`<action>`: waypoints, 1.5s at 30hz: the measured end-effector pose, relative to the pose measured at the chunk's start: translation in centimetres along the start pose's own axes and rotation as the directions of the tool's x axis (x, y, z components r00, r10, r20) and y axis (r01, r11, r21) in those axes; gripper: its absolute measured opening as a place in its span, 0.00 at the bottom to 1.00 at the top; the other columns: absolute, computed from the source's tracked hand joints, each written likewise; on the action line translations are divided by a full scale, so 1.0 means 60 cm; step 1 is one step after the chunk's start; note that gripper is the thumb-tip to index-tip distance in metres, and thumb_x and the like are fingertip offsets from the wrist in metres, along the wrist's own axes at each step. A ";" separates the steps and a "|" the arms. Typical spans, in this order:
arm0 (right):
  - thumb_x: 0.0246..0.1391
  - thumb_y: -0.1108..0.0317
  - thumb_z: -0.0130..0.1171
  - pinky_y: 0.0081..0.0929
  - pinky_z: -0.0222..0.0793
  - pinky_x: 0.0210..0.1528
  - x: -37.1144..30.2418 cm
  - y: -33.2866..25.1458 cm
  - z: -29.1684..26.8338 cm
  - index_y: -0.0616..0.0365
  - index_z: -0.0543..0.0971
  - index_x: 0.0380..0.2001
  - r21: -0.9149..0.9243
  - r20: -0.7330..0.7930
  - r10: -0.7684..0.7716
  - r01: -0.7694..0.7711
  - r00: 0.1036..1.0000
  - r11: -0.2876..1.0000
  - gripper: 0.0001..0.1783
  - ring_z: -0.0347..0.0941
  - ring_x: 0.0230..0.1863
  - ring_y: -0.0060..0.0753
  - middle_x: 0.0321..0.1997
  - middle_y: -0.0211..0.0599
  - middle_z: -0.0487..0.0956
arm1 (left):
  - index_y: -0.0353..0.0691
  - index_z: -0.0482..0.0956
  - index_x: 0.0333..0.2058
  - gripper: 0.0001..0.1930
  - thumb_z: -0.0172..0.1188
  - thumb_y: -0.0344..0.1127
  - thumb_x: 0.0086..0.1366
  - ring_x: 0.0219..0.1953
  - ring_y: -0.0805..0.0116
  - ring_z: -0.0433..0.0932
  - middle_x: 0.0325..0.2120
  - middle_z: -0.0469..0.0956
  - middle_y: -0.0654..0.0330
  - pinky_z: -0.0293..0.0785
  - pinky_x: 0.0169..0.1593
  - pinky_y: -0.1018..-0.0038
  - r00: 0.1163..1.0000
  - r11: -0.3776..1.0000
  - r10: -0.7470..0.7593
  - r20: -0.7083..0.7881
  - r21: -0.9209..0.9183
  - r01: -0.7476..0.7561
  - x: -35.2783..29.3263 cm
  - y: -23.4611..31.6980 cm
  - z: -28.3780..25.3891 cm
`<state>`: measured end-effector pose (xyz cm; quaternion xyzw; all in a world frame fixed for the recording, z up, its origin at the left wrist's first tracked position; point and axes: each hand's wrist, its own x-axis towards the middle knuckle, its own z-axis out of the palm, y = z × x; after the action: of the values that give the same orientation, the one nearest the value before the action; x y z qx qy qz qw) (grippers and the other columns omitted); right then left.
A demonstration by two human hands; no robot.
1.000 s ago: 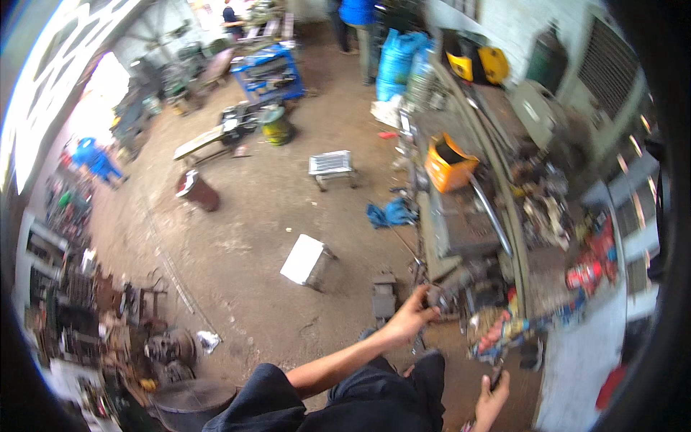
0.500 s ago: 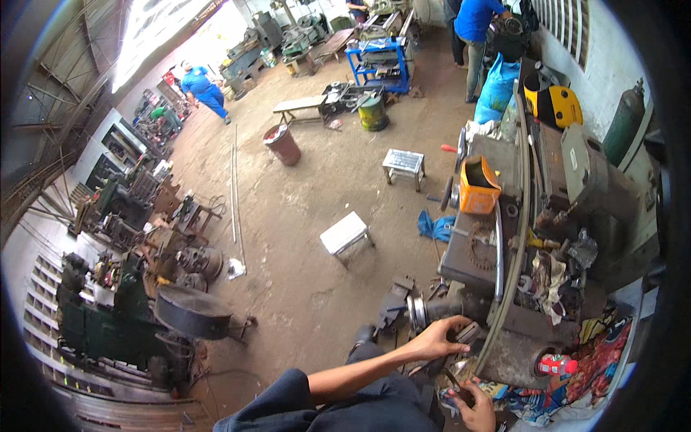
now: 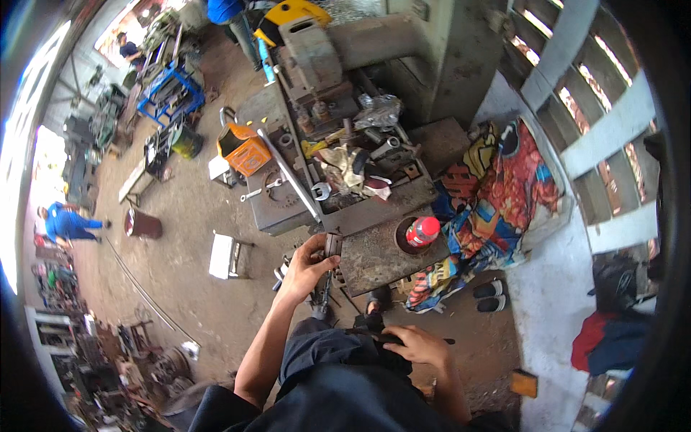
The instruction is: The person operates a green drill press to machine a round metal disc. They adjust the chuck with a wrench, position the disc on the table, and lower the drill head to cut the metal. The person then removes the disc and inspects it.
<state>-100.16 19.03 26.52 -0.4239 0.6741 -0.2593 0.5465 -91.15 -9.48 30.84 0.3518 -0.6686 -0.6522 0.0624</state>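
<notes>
My left hand [image 3: 306, 268] reaches forward and grips a dark metal part [image 3: 330, 248] at the near edge of a grey steel workbench [image 3: 374, 255]. My right hand [image 3: 417, 345] rests on my thigh over dark trousers, fingers curled around a thin dark tool, whose kind I cannot tell. A red bottle with a white cap [image 3: 421, 232] stands in a round hole of the bench, just right of my left hand. A long steel rod [image 3: 291, 176] lies across the bench top beyond my left hand.
An orange box [image 3: 245, 150], wrenches and rags clutter the bench. A colourful cloth [image 3: 504, 194] hangs at the right near sandals [image 3: 491, 297]. A white stool [image 3: 227, 255] and a rusty drum [image 3: 144, 225] stand on the dirt floor; a person in blue [image 3: 68, 222] stands far left.
The view has swung right and closer to the bench. My left hand stays on the part at the bench edge; my right hand has come to rest on my thigh.
</notes>
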 end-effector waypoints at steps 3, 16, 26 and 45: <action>0.58 0.55 0.57 0.41 0.69 0.49 -0.010 0.020 0.013 0.60 0.73 0.49 0.042 -0.108 -0.034 0.039 0.994 0.998 0.22 0.74 0.49 0.54 0.47 0.50 0.78 | 0.32 0.72 0.54 0.27 0.65 0.29 0.54 0.41 0.67 0.78 0.43 0.78 0.52 0.73 0.45 0.72 0.990 0.921 0.136 0.047 0.362 -0.143 0.035 0.011 0.002; 0.59 0.59 0.56 0.44 0.67 0.51 -0.054 0.054 0.019 0.62 0.72 0.50 0.065 -0.185 0.088 -0.077 0.979 0.995 0.21 0.73 0.50 0.58 0.46 0.56 0.77 | 0.35 0.68 0.42 0.18 0.62 0.24 0.54 0.27 0.73 0.76 0.28 0.77 0.58 0.73 0.27 0.74 0.974 0.878 0.198 0.111 0.421 -0.227 0.231 0.098 -0.045; 0.58 0.57 0.56 0.47 0.69 0.46 -0.021 0.068 -0.019 0.59 0.72 0.49 0.002 -0.080 0.082 -0.082 0.993 0.997 0.21 0.74 0.48 0.59 0.44 0.55 0.79 | 0.34 0.75 0.44 0.13 0.58 0.28 0.59 0.32 0.72 0.78 0.34 0.78 0.58 0.76 0.28 0.75 0.975 0.929 0.053 0.215 0.348 -0.127 0.388 0.189 -0.144; 0.57 0.57 0.57 0.46 0.69 0.48 0.046 0.109 -0.080 0.60 0.72 0.49 0.014 -0.099 0.024 -0.023 0.995 1.000 0.22 0.74 0.49 0.58 0.45 0.54 0.78 | 0.29 0.68 0.54 0.24 0.38 0.16 0.58 0.56 0.48 0.71 0.55 0.65 0.42 0.75 0.58 0.73 0.949 0.773 0.002 0.316 -0.602 0.199 0.461 0.193 -0.059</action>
<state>-106.78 19.43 21.04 -0.3991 0.7037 -0.2778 0.5181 -114.31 -28.83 31.58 0.2432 -0.3954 -0.8849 0.0397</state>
